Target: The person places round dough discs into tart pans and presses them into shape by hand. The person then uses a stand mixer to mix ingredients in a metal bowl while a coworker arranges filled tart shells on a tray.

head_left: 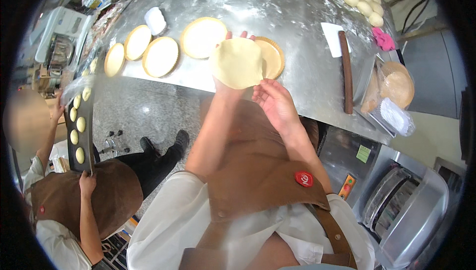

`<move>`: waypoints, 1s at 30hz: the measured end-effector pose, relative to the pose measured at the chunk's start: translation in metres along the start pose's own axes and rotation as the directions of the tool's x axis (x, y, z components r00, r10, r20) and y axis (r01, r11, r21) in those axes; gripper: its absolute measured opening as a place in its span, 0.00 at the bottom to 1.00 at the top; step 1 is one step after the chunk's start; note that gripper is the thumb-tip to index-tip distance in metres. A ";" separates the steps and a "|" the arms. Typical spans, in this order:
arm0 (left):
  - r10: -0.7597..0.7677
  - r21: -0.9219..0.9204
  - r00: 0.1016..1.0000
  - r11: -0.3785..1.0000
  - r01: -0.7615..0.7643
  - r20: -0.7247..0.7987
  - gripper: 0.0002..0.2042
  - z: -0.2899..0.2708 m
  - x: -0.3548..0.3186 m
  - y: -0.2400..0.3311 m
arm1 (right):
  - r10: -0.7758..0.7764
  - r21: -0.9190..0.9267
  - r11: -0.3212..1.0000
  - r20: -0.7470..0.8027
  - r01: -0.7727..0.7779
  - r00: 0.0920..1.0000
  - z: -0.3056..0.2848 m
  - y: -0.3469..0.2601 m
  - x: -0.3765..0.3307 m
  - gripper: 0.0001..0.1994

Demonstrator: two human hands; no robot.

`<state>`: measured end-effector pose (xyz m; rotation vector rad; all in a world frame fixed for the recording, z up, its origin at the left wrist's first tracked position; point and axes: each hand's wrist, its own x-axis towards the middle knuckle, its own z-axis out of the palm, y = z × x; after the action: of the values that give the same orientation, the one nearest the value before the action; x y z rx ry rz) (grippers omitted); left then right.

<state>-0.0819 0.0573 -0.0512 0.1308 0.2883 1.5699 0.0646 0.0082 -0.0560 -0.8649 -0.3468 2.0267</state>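
A thin, pale round of rolled dough (236,62) lies over my left hand (227,90), whose fingertips show past its far edge; the palm is hidden beneath. Its lower right edge is pinched between the fingertips of my right hand (274,102). Just behind the dough, partly covered by it, a brown fluted tart mould (273,60) sits on the steel table (302,66). To the left stand several more fluted moulds, including a large pale-filled one (204,38) and a smaller one (160,57).
A brown rolling pin (346,81) overlaps a white scraper (331,39) on the right. Dough balls (363,7) and a pink cloth (383,39) lie farther off. Bagged brown moulds (398,84) stand at the table's right edge. At left, a co-worker (89,190) holds a dough-laden tray (84,143).
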 end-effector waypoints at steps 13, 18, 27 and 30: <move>0.161 0.519 0.965 0.818 -0.248 0.209 0.39 -0.001 -0.002 -0.015 | -0.281 -0.338 0.914 -0.135 0.223 0.950 0.010 0.008 0.010 0.09; 0.127 0.378 0.991 0.916 -0.132 0.040 0.36 -0.003 -0.012 -0.015 | -0.325 -0.192 0.931 -0.042 0.312 0.945 0.012 -0.021 0.006 0.11; -0.181 -0.148 0.983 0.973 0.175 -0.029 0.24 0.007 -0.031 -0.022 | -0.412 -0.327 0.858 0.022 0.396 0.911 0.037 -0.051 -0.007 0.09; -0.316 -0.223 0.947 0.929 0.297 -0.054 0.25 0.019 -0.039 -0.020 | -0.420 -0.384 0.836 0.013 0.393 0.907 0.040 -0.062 -0.014 0.08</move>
<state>-0.0568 0.0204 -0.0340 -0.1463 0.1979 1.2855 0.0812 0.0354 0.0121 -0.9960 -0.8319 1.5467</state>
